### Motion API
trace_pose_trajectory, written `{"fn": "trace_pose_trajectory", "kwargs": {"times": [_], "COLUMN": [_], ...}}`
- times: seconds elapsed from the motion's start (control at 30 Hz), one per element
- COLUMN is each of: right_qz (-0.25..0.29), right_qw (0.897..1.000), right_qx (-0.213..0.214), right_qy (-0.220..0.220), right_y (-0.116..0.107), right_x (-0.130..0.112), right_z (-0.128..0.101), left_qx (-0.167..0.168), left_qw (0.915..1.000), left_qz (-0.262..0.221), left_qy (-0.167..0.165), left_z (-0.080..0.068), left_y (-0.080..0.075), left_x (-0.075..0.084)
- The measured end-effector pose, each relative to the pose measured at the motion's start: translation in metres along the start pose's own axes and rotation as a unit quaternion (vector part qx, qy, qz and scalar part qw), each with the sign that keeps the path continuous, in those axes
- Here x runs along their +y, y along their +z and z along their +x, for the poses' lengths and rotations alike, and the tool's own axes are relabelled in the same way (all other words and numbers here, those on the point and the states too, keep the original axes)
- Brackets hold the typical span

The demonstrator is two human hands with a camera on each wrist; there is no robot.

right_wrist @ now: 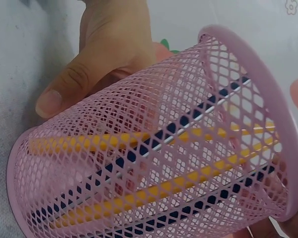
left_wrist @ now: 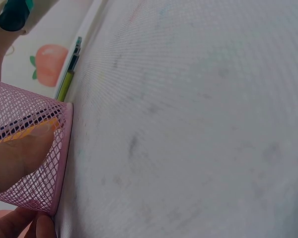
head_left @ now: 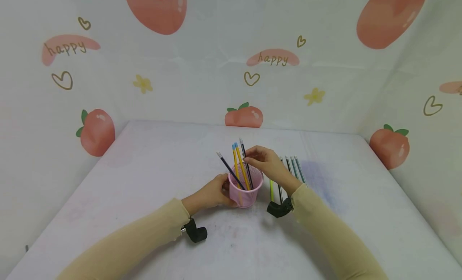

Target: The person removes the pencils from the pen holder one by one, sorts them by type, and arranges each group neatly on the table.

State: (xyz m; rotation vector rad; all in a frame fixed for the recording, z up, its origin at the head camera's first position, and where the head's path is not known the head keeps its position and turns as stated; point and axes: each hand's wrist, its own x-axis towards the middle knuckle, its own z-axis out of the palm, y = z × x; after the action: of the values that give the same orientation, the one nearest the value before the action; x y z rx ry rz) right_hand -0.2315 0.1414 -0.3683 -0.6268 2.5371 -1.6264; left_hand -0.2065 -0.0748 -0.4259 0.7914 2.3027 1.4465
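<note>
Standing near the middle of the pale white table (head_left: 144, 167), a pink wire-mesh pencil cup (head_left: 245, 189) holds two yellow pencils with blue ends (head_left: 238, 163) and two dark pencils (head_left: 229, 167) that lean out of its rim. From the head view, the left hand (head_left: 213, 191) wraps its fingers round the cup's left side, while the right hand (head_left: 265, 161) hovers over the rim, its fingertips pinched on the upper part of one dark pencil (head_left: 245, 157). Just right of the cup, a row of loose pencils (head_left: 290, 167) lies flat on the table, partly under the right forearm, with a yellow-green one (head_left: 271, 189) nearest the cup. On the left wrist view, a thumb (left_wrist: 17, 158) presses against the pink mesh wall (left_wrist: 39, 119), the cup's base touches the table, and the loose pencils (left_wrist: 69, 79) lie beyond it. On the right wrist view, the cup (right_wrist: 238, 89) fills the frame, yellow and dark pencils cross inside the mesh, and the left hand's thumb (right_wrist: 69, 89) grips its far side.
</note>
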Motion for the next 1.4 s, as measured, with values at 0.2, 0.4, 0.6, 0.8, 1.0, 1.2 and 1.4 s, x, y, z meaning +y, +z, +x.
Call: {"fn": "trace_pose_trajectory", "kwargs": {"times": [0.2, 0.4, 0.6, 0.8, 1.0, 1.2, 1.4], "right_qz": [0.035, 0.069, 0.162, 0.238, 0.3, 0.336, 0.337], "right_qw": [0.999, 0.994, 0.979, 0.957, 0.931, 0.913, 0.912], "right_qx": [0.028, 0.071, 0.102, 0.14, 0.175, 0.197, 0.212], "right_qy": [-0.011, -0.041, -0.074, -0.089, -0.118, -0.121, -0.103], "right_y": [-0.006, -0.015, -0.027, -0.042, -0.063, -0.086, -0.104], "right_x": [0.001, -0.005, -0.015, -0.026, -0.032, -0.028, -0.015], "right_z": [-0.003, -0.006, -0.008, -0.012, -0.019, -0.027, -0.037], "left_qx": [0.001, 0.0, 0.001, -0.001, -0.002, -0.003, -0.003], "left_qw": [1.0, 1.0, 1.0, 1.0, 1.0, 0.9999, 0.9999], "left_qz": [0.005, 0.001, -0.002, -0.001, -0.003, -0.003, -0.006], "left_qy": [0.005, 0.003, 0.001, -0.002, -0.001, -0.012, -0.009], "left_z": [0.001, 0.002, 0.002, 0.002, 0.002, 0.001, 0.001], "left_y": [0.0, 0.0, 0.0, 0.0, 0.0, 0.0, 0.0], "left_x": [-0.002, -0.002, -0.003, -0.001, -0.003, -0.002, -0.002]}}
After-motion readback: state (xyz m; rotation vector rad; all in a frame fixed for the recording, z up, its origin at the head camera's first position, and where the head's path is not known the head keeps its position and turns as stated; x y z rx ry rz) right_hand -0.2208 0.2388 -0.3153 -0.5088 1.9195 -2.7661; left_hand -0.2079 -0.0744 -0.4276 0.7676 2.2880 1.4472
